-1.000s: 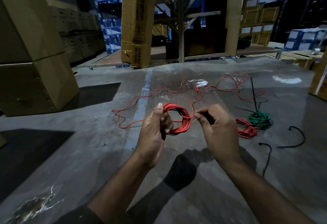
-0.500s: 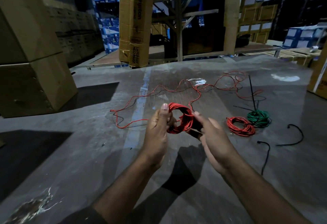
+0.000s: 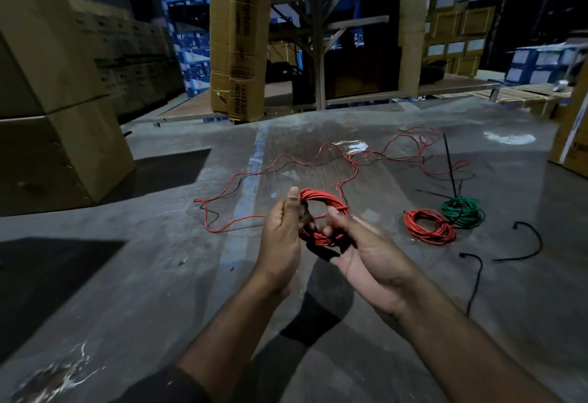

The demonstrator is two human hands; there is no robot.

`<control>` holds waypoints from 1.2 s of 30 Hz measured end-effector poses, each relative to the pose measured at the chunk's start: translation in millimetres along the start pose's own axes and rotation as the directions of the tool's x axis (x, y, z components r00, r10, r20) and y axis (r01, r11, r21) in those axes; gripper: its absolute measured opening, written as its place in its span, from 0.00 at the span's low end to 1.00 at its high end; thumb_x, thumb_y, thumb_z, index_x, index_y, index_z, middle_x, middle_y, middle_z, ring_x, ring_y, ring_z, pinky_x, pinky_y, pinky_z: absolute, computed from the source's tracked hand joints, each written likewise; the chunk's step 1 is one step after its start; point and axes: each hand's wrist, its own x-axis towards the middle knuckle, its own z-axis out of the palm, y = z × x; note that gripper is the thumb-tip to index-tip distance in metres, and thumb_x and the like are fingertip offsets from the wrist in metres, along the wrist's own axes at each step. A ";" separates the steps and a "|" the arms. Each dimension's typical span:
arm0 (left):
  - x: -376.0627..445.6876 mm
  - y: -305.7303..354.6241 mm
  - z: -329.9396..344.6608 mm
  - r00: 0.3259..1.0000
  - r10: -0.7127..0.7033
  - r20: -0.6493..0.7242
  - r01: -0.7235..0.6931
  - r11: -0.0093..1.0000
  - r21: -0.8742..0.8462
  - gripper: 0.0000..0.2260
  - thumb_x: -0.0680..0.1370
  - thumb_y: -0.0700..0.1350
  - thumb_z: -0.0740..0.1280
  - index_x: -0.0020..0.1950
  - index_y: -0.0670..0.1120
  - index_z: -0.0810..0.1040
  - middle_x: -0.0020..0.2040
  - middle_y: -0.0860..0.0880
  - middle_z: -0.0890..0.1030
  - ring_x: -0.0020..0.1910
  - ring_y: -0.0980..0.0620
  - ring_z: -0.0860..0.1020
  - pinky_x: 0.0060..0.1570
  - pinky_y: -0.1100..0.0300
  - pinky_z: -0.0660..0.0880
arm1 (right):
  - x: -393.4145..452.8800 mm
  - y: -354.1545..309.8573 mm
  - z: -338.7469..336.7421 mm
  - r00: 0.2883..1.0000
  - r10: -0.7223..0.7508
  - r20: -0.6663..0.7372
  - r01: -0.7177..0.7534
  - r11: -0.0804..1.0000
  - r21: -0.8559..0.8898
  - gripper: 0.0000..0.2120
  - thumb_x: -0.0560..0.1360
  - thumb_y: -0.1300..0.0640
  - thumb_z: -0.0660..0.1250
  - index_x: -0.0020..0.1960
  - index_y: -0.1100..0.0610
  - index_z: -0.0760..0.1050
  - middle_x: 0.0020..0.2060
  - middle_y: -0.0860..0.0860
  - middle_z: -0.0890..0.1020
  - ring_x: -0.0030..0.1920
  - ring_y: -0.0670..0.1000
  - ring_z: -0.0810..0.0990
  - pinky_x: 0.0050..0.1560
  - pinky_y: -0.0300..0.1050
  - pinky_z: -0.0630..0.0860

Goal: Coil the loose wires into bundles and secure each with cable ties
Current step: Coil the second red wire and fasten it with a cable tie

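Big brown cardboard boxes (image 3: 54, 90) are stacked at our left. A tall box (image 3: 237, 36) stands far ahead by a metal rack (image 3: 318, 30).

We work over the grey floor (image 3: 127, 275). It has a pale blue stripe (image 3: 251, 173) running away from us.

A long loose red wire (image 3: 280, 157) snakes across the floor ahead of our hands. It runs up into the red coil (image 3: 321, 199) that we hold in the air between our hands.

Our left hand (image 3: 281, 237) grips the left side of the coil, with the thumb up against the top of the loops. Our right hand (image 3: 366, 253) is palm up, and its fingers curl round the lower right part of the coil. Both grips are closed on the coil.

To the right, a tied red bundle (image 3: 429, 227) lies on the floor. A green bundle (image 3: 463, 212) lies just behind it, touching it. A long black cable tie (image 3: 449, 163) sticks up from the green one.

Two more black cable ties lie loose at the right: one curved (image 3: 528, 243), and one nearer us (image 3: 475, 278).
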 end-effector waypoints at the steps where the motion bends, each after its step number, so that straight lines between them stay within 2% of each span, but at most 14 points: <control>1: 0.0 -2.4 0.0 1.000 -0.010 -0.002 0.010 1.000 -0.004 0.23 0.84 0.54 0.56 0.47 0.33 0.73 0.40 0.40 0.73 0.40 0.46 0.73 0.48 0.49 0.70 | 0.0 0.3 1.9 1.000 -0.018 -0.011 0.018 1.000 -0.011 0.09 0.76 0.57 0.65 0.39 0.56 0.81 0.33 0.50 0.82 0.46 0.51 0.83 0.64 0.53 0.74; 4: 0.0 -8.0 -6.3 0.999 -0.041 0.005 0.041 0.999 -0.016 0.20 0.84 0.53 0.56 0.45 0.37 0.72 0.37 0.41 0.72 0.40 0.47 0.73 0.49 0.50 0.70 | 1.8 3.9 1.1 0.990 -0.131 -0.053 0.107 0.942 -0.318 0.10 0.81 0.59 0.61 0.43 0.53 0.77 0.33 0.45 0.83 0.41 0.42 0.83 0.56 0.45 0.75; 6: -1.2 -11.8 -13.9 0.996 -0.065 0.054 0.066 0.998 -0.024 0.20 0.83 0.54 0.57 0.46 0.37 0.74 0.37 0.44 0.74 0.41 0.48 0.75 0.51 0.51 0.73 | 2.3 5.5 -7.6 0.966 -0.258 -0.027 0.190 0.772 -0.606 0.09 0.82 0.58 0.60 0.48 0.52 0.78 0.37 0.43 0.84 0.43 0.43 0.83 0.51 0.45 0.78; 8: -3.4 -13.1 -19.0 0.990 -0.103 0.101 0.107 0.994 -0.032 0.17 0.82 0.53 0.58 0.49 0.40 0.77 0.37 0.49 0.75 0.40 0.53 0.76 0.53 0.53 0.73 | 3.2 4.6 -18.8 0.936 -0.351 -0.011 0.231 0.639 -0.734 0.07 0.82 0.57 0.61 0.52 0.52 0.79 0.42 0.47 0.84 0.45 0.48 0.84 0.46 0.44 0.81; 12: -4.9 -10.9 -27.5 0.962 -0.197 0.191 0.208 0.977 -0.041 0.15 0.83 0.51 0.57 0.50 0.42 0.77 0.37 0.50 0.77 0.44 0.51 0.77 0.58 0.51 0.73 | 4.9 -0.2 -32.8 0.907 -0.418 -0.048 0.265 0.656 -0.706 0.06 0.80 0.58 0.65 0.57 0.56 0.73 0.43 0.54 0.85 0.43 0.49 0.85 0.40 0.42 0.81; 17: 0.1 -9.2 -36.5 0.896 -0.306 0.321 0.308 0.950 0.046 0.19 0.84 0.52 0.51 0.53 0.40 0.77 0.36 0.46 0.77 0.41 0.50 0.78 0.54 0.53 0.73 | 8.3 2.7 -45.8 0.938 -0.332 -0.101 0.185 0.724 -0.664 0.02 0.78 0.60 0.69 0.48 0.58 0.75 0.41 0.53 0.85 0.41 0.44 0.84 0.40 0.39 0.78; 20: 4.9 -7.4 -35.2 0.862 -0.352 0.365 0.303 0.935 0.185 0.23 0.83 0.57 0.53 0.51 0.40 0.78 0.38 0.44 0.81 0.41 0.49 0.80 0.52 0.56 0.77 | 10.5 0.8 -53.3 0.930 -0.340 -0.142 0.180 0.756 -0.630 0.02 0.77 0.63 0.70 0.47 0.60 0.77 0.40 0.57 0.85 0.40 0.48 0.84 0.36 0.39 0.78; 23: 7.6 -4.6 -34.9 0.812 -0.357 0.462 0.259 0.929 0.265 0.15 0.78 0.51 0.64 0.49 0.39 0.79 0.38 0.43 0.83 0.39 0.51 0.82 0.49 0.60 0.78 | 9.3 -4.2 -57.0 0.940 -0.322 -0.112 0.179 0.747 -0.640 0.04 0.76 0.64 0.70 0.45 0.58 0.77 0.37 0.56 0.86 0.40 0.50 0.84 0.35 0.39 0.77; 26: 12.3 0.8 -35.3 0.741 -0.435 0.512 0.294 0.895 0.335 0.09 0.79 0.42 0.65 0.53 0.37 0.78 0.41 0.43 0.84 0.40 0.51 0.82 0.49 0.60 0.79 | 8.0 -8.4 -59.9 0.962 -0.256 -0.095 0.140 0.761 -0.633 0.02 0.76 0.65 0.70 0.45 0.60 0.77 0.36 0.56 0.85 0.38 0.48 0.83 0.34 0.37 0.76; 27: 12.6 1.3 -33.8 0.753 -0.415 0.510 0.259 0.900 0.350 0.09 0.81 0.40 0.64 0.55 0.35 0.77 0.41 0.43 0.83 0.41 0.52 0.82 0.49 0.61 0.79 | 7.4 -9.5 -60.2 0.966 -0.237 -0.106 0.127 0.788 -0.603 0.02 0.75 0.65 0.70 0.46 0.61 0.78 0.37 0.56 0.85 0.38 0.48 0.83 0.35 0.37 0.77; 29: 11.6 -7.5 -29.1 0.861 -0.252 0.442 0.039 0.899 0.436 0.09 0.83 0.41 0.62 0.55 0.37 0.78 0.41 0.47 0.83 0.42 0.52 0.82 0.49 0.57 0.80 | 7.7 -10.7 -59.3 0.961 -0.229 -0.155 0.124 0.858 -0.499 0.02 0.75 0.65 0.69 0.47 0.61 0.77 0.38 0.57 0.85 0.38 0.49 0.84 0.34 0.36 0.77; 31: 5.2 -27.0 -23.4 0.948 0.036 0.316 -0.243 0.722 0.648 0.09 0.83 0.47 0.61 0.51 0.46 0.79 0.41 0.52 0.84 0.41 0.55 0.82 0.47 0.51 0.80 | 8.0 -8.0 -56.6 0.956 -0.197 -0.219 0.104 0.922 -0.374 0.01 0.75 0.65 0.69 0.47 0.62 0.77 0.37 0.57 0.84 0.36 0.48 0.83 0.33 0.34 0.76; 33: -4.4 -42.9 -21.5 0.939 0.252 0.233 -0.331 0.487 0.808 0.12 0.82 0.53 0.58 0.51 0.49 0.79 0.42 0.54 0.83 0.41 0.54 0.81 0.40 0.50 0.79 | 7.5 -3.3 -54.3 0.962 -0.114 -0.249 0.049 0.966 -0.254 0.00 0.76 0.65 0.68 0.46 0.62 0.77 0.36 0.56 0.84 0.33 0.46 0.82 0.32 0.34 0.76; 36: -0.5 -50.5 -21.6 0.828 0.463 0.317 -0.454 0.221 0.863 0.14 0.81 0.50 0.60 0.55 0.45 0.80 0.46 0.48 0.83 0.42 0.49 0.80 0.36 0.52 0.78 | 6.3 -3.3 -53.7 0.970 -0.062 -0.235 0.020 0.984 -0.177 0.01 0.75 0.65 0.67 0.46 0.61 0.77 0.36 0.55 0.84 0.33 0.45 0.82 0.32 0.34 0.77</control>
